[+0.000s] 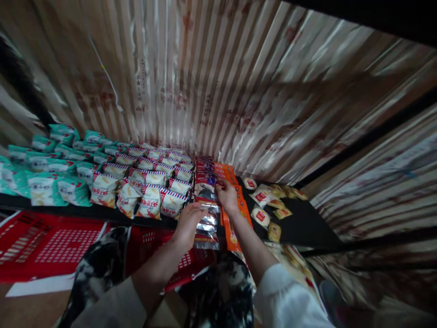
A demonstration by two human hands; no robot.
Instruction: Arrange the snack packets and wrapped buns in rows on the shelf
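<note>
A row of dark red and silver snack packets (205,191) runs front to back on a black shelf (303,225). My left hand (191,221) rests on the silver packets near the shelf's front edge, its fingers curled over them. My right hand (226,193) is further back and pinches the edge of a dark red packet in the same row. A line of orange packets (228,175) lies just right of that row, partly under my right forearm.
White, red and blue striped packets (150,189) fill the shelf left of the row, with green packets (44,171) beyond them. Small cream packets with red labels (261,198) lie scattered to the right. A red plastic basket (44,243) sits below. Corrugated sheeting backs the shelf.
</note>
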